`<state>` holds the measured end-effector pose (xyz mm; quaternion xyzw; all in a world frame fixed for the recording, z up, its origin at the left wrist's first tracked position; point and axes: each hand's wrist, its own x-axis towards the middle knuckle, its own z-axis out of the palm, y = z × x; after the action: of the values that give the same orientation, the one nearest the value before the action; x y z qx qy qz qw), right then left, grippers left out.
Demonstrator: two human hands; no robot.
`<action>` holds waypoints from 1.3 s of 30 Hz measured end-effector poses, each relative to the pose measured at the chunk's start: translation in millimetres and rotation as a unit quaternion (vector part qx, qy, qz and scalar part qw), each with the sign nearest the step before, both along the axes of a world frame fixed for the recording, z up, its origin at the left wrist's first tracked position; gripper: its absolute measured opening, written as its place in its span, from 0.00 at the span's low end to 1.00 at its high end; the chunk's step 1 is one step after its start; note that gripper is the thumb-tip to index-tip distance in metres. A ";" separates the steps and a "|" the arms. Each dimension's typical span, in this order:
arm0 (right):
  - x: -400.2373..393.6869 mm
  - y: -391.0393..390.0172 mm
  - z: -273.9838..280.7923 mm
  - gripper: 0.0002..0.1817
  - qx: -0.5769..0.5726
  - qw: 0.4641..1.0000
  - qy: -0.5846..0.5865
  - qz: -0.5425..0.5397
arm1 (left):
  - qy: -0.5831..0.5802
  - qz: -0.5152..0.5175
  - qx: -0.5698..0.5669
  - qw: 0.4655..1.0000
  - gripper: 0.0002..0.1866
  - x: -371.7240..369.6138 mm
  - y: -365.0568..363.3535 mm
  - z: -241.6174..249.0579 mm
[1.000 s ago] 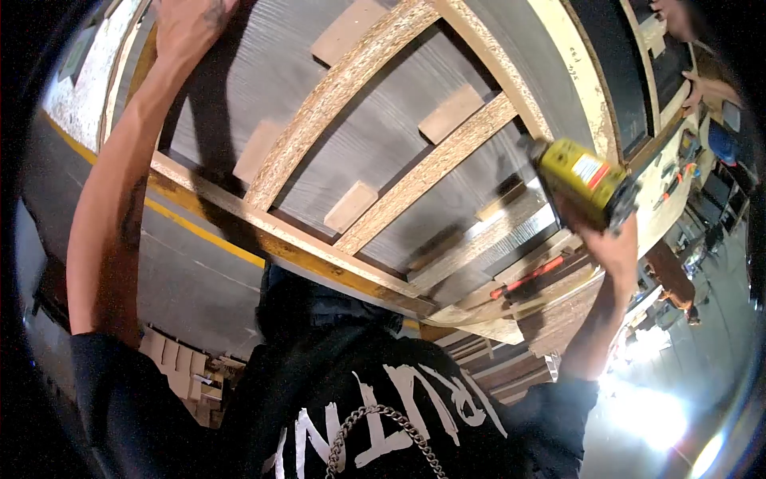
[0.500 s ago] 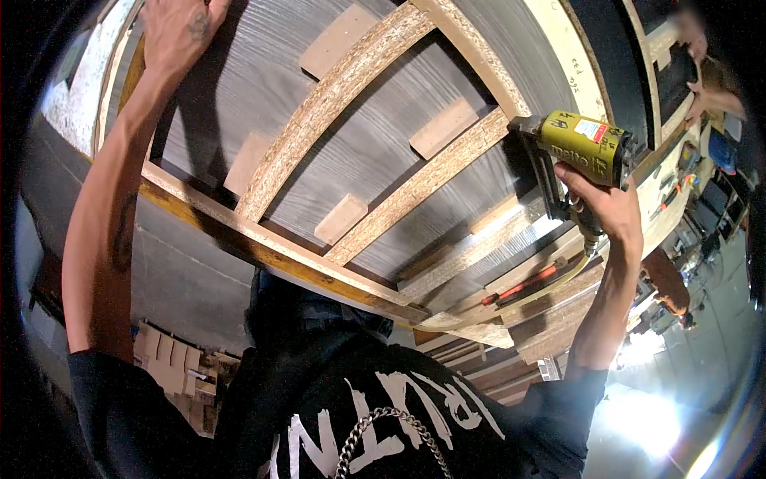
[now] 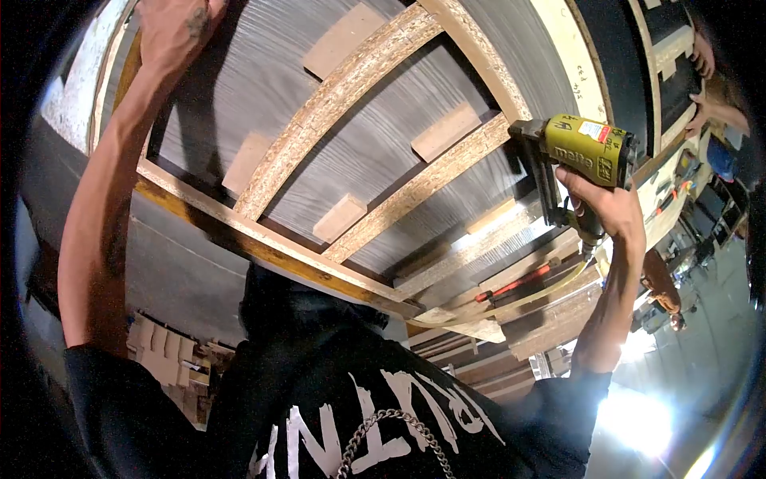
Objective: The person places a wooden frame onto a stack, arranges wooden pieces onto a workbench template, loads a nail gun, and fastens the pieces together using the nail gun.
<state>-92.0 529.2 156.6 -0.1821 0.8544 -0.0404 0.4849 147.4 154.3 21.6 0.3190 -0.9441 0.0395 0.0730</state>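
My right hand (image 3: 610, 209) is wrapped round the grip of a yellow and black pneumatic nail gun (image 3: 586, 148), with an air hose (image 3: 550, 289) running from its lower end. The gun's nose is right at the joint where a chipboard crosspiece (image 3: 419, 188) meets the frame's far rail (image 3: 479, 56). At the upper left, my left hand (image 3: 177, 36) is at the side of the wooden frame, its fingertips cut off by the picture's top edge. Small wood blocks (image 3: 447, 132) stand along the chipboard strips on a grey wood-grain panel (image 3: 319, 168).
A red-handled tool (image 3: 519, 282) lies on boards at the lower right of the frame. Another person's hands (image 3: 702, 112) touch a dark panel with wooden rails (image 3: 664, 56) at the far right. Stacked wood pieces (image 3: 163, 351) are low on the left, and a bright light glares at the lower right.
The view has shifted slightly. The nail gun's nose stays at the same joint, with my right hand still round its grip. The other person's hands have moved a little at the far right.
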 end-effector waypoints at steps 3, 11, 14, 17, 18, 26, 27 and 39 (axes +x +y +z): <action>-4.0 -11.6 4.9 0.23 0.018 1.000 -0.014 0.015 | -0.002 0.000 0.009 1.000 0.37 -3.4 2.6 4.6; -5.1 -1.0 -2.6 0.20 -0.025 0.999 -0.018 0.020 | 0.013 -0.017 -0.002 1.000 0.37 0.0 -2.9 -2.7; -3.3 -0.9 -2.1 0.20 -0.010 1.000 -0.022 0.009 | 0.022 -0.014 -0.008 1.000 0.37 -0.5 -2.7 -4.9; 0.9 -1.4 0.3 0.24 0.011 0.999 -0.030 -0.012 | 0.006 0.001 0.006 1.000 0.37 -1.0 -1.4 0.0; 4.2 0.0 1.3 0.24 -0.001 0.999 -0.034 -0.011 | 0.008 -0.004 0.004 1.000 0.37 -0.1 -1.4 -0.7; 33.8 18.1 -3.8 0.18 -0.060 0.991 0.065 0.100 | 0.002 0.010 0.037 0.999 0.38 -3.2 3.8 8.0; 35.0 20.6 -5.3 0.18 -0.087 0.988 0.079 0.103 | -0.007 0.013 0.035 0.999 0.38 -2.9 1.6 6.7; 24.4 1.8 7.2 0.21 -0.005 0.999 0.049 0.011 | -0.003 -0.007 0.004 1.000 0.37 3.3 -10.0 -6.1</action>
<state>-67.6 531.0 163.9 -0.1957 0.8747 -0.0307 0.4423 150.7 144.3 15.5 0.3123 -0.9468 0.0360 0.0694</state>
